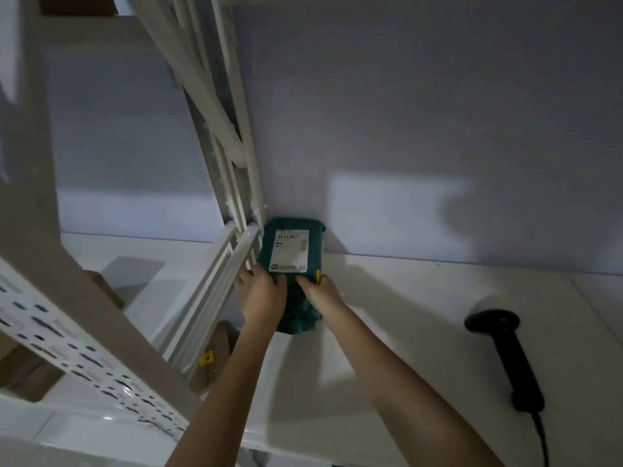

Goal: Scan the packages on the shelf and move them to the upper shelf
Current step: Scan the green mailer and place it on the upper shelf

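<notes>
A teal plastic-wrapped package (292, 244) with a white barcode label lies on the white shelf (421, 298), its far end against the back wall and next to the shelf's upright post. My left hand (261, 291) grips the package's near left side. My right hand (318, 293) holds its near right side, fingers over the top edge. The near end of the package is partly hidden between my wrists. A black handheld barcode scanner (505, 352) lies on the shelf to the right, well apart from both hands, its cable trailing toward the bottom edge.
White perforated shelf uprights and cross braces (215, 136) rise on the left. Brown cardboard boxes (215, 355) sit on a lower level at the left, one with a yellow sticker. A grey wall (404, 112) backs the shelf.
</notes>
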